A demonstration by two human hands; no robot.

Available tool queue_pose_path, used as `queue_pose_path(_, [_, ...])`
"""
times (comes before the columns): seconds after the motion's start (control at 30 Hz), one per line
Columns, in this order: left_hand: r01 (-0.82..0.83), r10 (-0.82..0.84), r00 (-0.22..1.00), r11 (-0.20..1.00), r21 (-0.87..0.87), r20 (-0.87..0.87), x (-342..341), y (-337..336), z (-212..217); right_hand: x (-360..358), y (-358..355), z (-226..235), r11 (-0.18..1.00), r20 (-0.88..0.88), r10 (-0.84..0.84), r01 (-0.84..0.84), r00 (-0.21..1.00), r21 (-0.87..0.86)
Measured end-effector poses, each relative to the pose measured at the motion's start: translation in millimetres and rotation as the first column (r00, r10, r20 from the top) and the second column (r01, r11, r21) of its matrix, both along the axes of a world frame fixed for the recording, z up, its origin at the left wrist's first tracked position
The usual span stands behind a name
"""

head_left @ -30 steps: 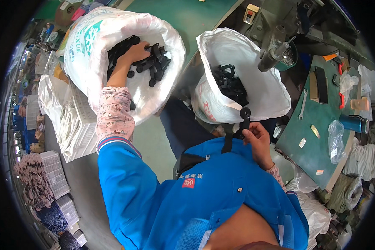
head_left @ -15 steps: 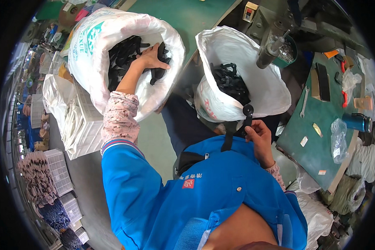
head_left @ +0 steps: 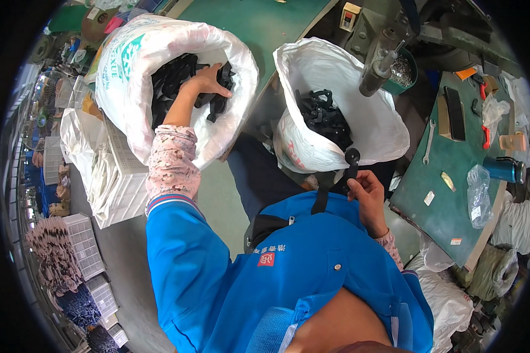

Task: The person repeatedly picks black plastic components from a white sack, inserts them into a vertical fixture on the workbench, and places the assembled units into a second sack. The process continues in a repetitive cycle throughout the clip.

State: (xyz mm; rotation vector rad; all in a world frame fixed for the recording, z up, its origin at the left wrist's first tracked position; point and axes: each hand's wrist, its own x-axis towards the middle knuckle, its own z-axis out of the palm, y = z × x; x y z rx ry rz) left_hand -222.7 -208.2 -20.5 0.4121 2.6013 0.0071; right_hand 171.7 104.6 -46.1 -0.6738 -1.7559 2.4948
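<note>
two white bags hold black plastic parts. left hand (head_left: 209, 79) is inside the left bag (head_left: 129, 65) at 11 o'clock, fingers spread over the black parts (head_left: 171, 82), not clearly clamped. right hand (head_left: 368, 194) at 3 o'clock pinches one black part (head_left: 350, 167), long axis pointing 12 o'clock toward the right bag (head_left: 359, 117), just beside its rim.

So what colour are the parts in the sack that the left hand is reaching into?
Black: the parts in the white sack under the left hand, seen in the head view.
</note>
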Motion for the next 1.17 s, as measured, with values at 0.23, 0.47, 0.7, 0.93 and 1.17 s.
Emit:
queue_pose_path(0.23, [-0.108,0.104,0.992,0.992,-0.061,-0.073,15,0,-5,-2,-2,1,1.0,0.007,0.019,-0.019,1.0,-0.004])
queue_pose_path(0.47, [-0.11,0.108,0.987,0.994,-0.011,-0.12,27,2,6,-7,-5,2,0.999,0.002,0.049,-0.049,0.999,-0.002])
queue_pose_path(0.7, [-0.09,0.108,0.978,0.99,0.108,-0.18,39,9,-10,-5,-4,2,0.999,-0.013,0.047,-0.047,0.999,0.001])
queue_pose_path(0.93, [-0.076,0.094,0.949,0.995,0.072,-0.302,51,17,-12,-4,-5,0,0.999,-0.009,0.048,-0.048,0.999,0.006])
queue_pose_path(1.17, [-0.138,0.162,0.955,0.984,0.111,-0.247,51,20,-5,-2,-4,-2,0.999,-0.021,0.048,-0.048,0.999,0.0])
